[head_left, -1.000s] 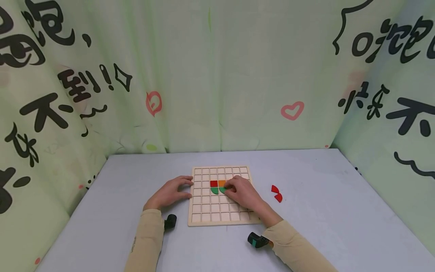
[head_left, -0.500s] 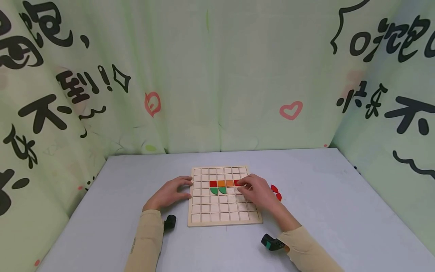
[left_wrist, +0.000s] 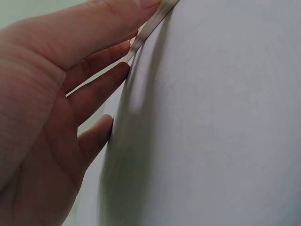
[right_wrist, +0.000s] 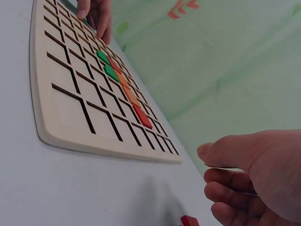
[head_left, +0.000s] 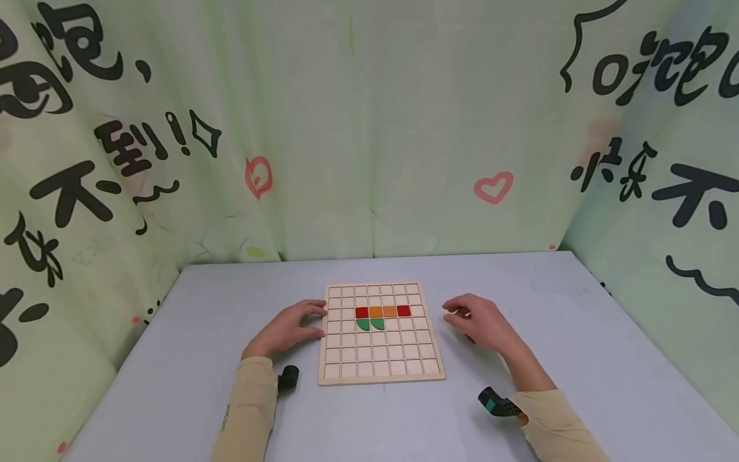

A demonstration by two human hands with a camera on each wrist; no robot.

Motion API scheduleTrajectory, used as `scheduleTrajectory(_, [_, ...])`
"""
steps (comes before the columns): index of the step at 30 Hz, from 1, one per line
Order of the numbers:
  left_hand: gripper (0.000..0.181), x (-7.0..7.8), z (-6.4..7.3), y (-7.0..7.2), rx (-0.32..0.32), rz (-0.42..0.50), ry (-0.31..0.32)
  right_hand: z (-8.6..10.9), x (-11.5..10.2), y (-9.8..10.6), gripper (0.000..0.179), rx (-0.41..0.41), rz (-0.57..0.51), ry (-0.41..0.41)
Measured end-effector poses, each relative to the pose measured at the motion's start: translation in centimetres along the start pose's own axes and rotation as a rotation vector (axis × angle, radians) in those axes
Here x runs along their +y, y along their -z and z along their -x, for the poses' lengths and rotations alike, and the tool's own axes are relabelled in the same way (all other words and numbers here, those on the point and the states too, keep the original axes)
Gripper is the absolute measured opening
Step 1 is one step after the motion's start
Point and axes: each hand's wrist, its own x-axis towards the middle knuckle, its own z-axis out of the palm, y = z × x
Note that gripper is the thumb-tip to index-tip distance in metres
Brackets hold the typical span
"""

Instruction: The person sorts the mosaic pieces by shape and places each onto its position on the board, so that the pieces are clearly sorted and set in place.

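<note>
A square wooden grid board (head_left: 382, 368) lies on the table. One of its rows holds red squares (head_left: 403, 310) at both ends and orange squares (head_left: 376, 311) between; two green quarter-circle pieces (head_left: 363, 325) sit in the row below. My left hand (head_left: 291, 327) rests its fingertips and thumb against the board's left edge, fingers fairly straight. Off the board's right side hovers my right hand (head_left: 479, 321), fingers loosely bent, holding nothing I can see. Under it a red piece (right_wrist: 189, 221) shows at the bottom of the right wrist view; the hand mostly hides the loose red pieces in the head view.
The white table (head_left: 369, 423) stretches around the board. A pale green printed curtain (head_left: 375, 128) hangs behind it and along both sides. Dark wrist cameras (head_left: 498, 403) are worn under both wrists.
My right hand has moved right, from the grid to over the loose red pieces beside it. An orange and a red square it covered now show. The left hand stays at the edge.
</note>
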Motion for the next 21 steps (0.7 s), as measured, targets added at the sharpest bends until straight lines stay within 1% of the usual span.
scheduleTrajectory(4, [0.044,-0.1,0.0,0.0,-0.004,0.002,-0.004,0.3,1.1,0.8,0.026,-0.013,0.018,-0.016])
scheduleTrajectory(9, [0.044,-0.1,0.1,0.1,-0.005,0.006,-0.009,0.5,2.2,1.3,0.024,-0.024,0.044,-0.008])
scheduleTrajectory(14, [0.044,-0.2,0.1,0.1,-0.009,0.009,-0.015,0.5,2.7,1.3,0.024,-0.029,0.047,-0.032])
scheduleTrajectory(21, [0.044,-0.2,0.2,0.2,-0.015,0.008,-0.048,0.4,3.1,1.1,0.026,-0.026,0.058,-0.054])
